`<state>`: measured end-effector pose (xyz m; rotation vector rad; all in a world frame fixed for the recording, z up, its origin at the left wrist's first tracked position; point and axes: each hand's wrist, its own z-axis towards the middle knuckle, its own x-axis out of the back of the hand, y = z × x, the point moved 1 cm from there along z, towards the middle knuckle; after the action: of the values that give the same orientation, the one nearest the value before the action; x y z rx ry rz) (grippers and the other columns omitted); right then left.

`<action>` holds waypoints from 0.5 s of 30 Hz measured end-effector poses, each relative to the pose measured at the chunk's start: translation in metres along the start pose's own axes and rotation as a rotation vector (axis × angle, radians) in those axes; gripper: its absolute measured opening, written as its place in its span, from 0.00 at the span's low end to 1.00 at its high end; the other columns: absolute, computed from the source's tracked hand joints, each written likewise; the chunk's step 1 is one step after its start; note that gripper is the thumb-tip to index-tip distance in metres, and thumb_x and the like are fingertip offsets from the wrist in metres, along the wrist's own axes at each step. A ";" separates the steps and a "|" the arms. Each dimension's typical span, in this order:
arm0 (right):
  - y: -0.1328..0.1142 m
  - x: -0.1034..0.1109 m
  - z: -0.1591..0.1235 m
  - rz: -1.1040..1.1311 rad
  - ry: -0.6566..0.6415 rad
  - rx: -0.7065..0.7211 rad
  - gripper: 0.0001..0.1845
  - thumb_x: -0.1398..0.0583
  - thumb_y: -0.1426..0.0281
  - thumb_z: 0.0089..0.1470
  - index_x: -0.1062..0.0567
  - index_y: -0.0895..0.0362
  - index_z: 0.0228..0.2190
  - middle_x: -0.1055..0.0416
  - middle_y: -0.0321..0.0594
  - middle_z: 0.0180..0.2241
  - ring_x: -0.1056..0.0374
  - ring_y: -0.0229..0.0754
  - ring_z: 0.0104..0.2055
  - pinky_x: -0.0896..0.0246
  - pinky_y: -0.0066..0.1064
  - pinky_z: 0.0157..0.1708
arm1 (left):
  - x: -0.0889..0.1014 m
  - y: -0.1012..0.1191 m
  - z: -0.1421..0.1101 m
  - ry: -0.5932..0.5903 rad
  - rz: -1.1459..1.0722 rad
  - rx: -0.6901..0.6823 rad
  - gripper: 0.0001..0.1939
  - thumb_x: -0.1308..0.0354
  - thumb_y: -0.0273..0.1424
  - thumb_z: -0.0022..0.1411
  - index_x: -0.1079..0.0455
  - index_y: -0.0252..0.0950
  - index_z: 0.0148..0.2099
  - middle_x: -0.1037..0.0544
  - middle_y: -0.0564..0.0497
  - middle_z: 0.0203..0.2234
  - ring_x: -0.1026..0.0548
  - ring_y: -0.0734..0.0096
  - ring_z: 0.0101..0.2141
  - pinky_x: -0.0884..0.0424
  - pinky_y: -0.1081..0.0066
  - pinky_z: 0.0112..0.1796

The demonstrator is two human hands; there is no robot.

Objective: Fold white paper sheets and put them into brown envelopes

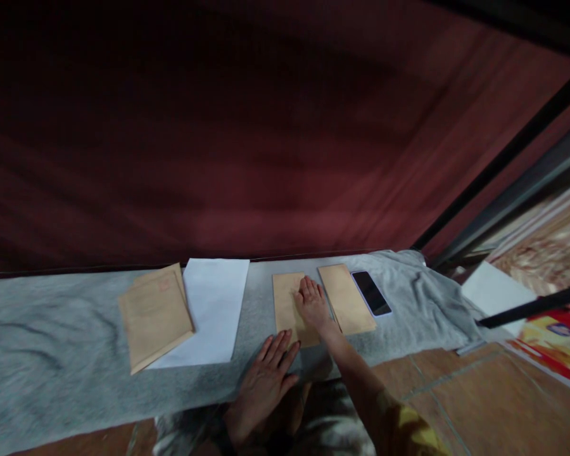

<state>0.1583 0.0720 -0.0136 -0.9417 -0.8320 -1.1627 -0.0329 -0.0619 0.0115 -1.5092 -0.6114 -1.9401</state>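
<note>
A brown paper envelope [285, 304] lies flat on the grey cloth, in front of me. My right hand [312, 304] rests on its right side, palm down with the fingers stretched out. At the envelope's near left corner, my left hand [266, 377] lies flat with fingers spread, its fingertips by the edge. Just right of my right hand is a stack of brown envelopes [349, 301]. To the left, several larger brown envelopes [156, 316] partly cover white paper sheets [218, 310].
A phone [371, 293] with a dark screen lies right of the envelope stack. Grey cloth [52, 335] covers the long narrow surface. A dark red curtain [266, 158] hangs behind it. Black poles [498, 164] and a red-yellow box [558, 342] stand at the right, above tiled floor [479, 392].
</note>
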 end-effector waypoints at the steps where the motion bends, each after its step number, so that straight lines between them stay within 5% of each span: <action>1: -0.001 0.000 0.001 -0.005 -0.004 -0.006 0.29 0.56 0.63 0.70 0.34 0.68 0.62 0.36 0.56 0.63 0.41 0.53 0.66 0.51 0.47 0.65 | 0.000 0.000 0.000 0.002 -0.003 0.003 0.33 0.49 0.45 0.71 0.49 0.44 0.72 0.44 0.46 0.70 0.43 0.59 0.68 0.37 0.54 0.62; 6: -0.002 0.006 -0.016 -0.009 0.009 0.001 0.28 0.54 0.63 0.70 0.34 0.68 0.62 0.35 0.55 0.63 0.41 0.52 0.66 0.52 0.46 0.65 | -0.001 0.000 0.000 0.016 -0.023 0.009 0.32 0.50 0.46 0.71 0.48 0.44 0.72 0.44 0.47 0.70 0.42 0.59 0.68 0.39 0.54 0.63; 15: 0.014 0.038 -0.093 0.065 -0.088 0.105 0.27 0.53 0.64 0.69 0.38 0.58 0.65 0.38 0.48 0.65 0.43 0.48 0.68 0.46 0.46 0.65 | -0.005 0.002 -0.001 0.046 -0.039 0.020 0.32 0.47 0.44 0.70 0.46 0.42 0.71 0.42 0.46 0.69 0.42 0.58 0.67 0.40 0.54 0.63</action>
<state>0.1850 -0.0256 -0.0169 -0.9319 -0.9175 -1.0179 -0.0311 -0.0631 0.0065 -1.4468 -0.6423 -1.9862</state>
